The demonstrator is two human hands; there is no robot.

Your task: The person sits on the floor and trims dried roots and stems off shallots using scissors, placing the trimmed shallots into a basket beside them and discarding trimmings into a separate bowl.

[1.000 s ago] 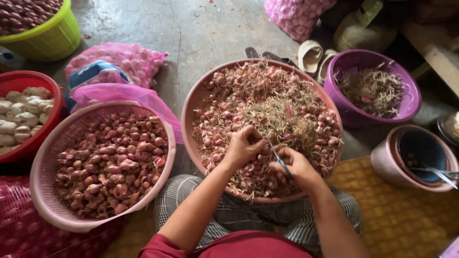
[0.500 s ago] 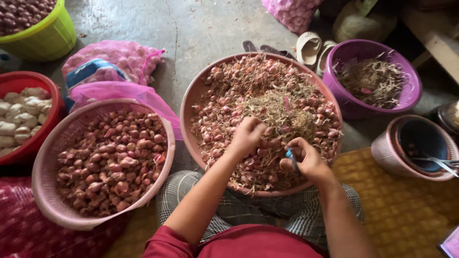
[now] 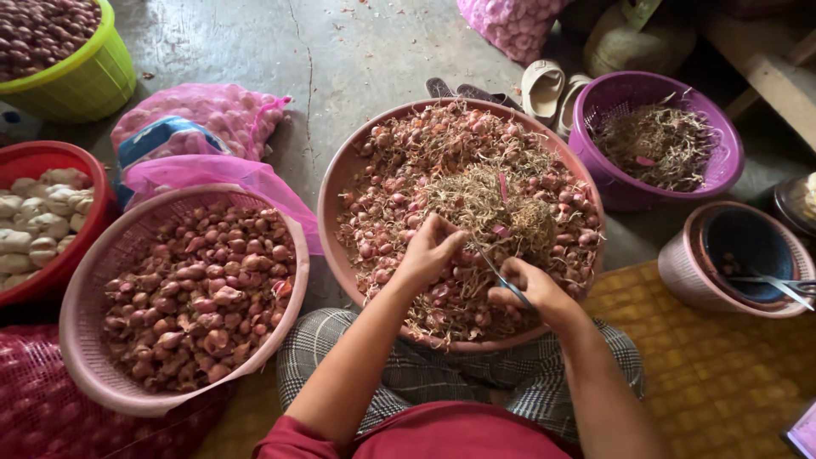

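Both hands are sitting a little lower and nearer in the big basin than a second ago, the left hand (image 3: 432, 249) having drawn back from the root heap toward the near rim.

Filling the middle of the floor, the round brown basin (image 3: 333, 202) is holding unsorted shallots (image 3: 399, 161) with a tangle of dry roots (image 3: 476, 200) piled on top. To its left, the pink basket (image 3: 81, 293) is carrying trimmed shallots, packed nearly to the rim. Far right, the purple tub (image 3: 722, 166) is collecting cut roots and skins. At the left edge a red bowl (image 3: 89, 174) is holding pale peeled bulbs, and a lime basket (image 3: 93, 81) in the far left corner is holding more shallots. On the right, a small pink pot (image 3: 680, 272) is keeping a metal tool inside.

Over the basin's near half, the left hand's fingers are curling together, pinching a small shallot that is mostly hidden under the fingertips. Just right of it, the right hand (image 3: 531, 289) is closing around blue-handled scissors (image 3: 500, 274), whose blades are pointing up-left toward the left fingertips.
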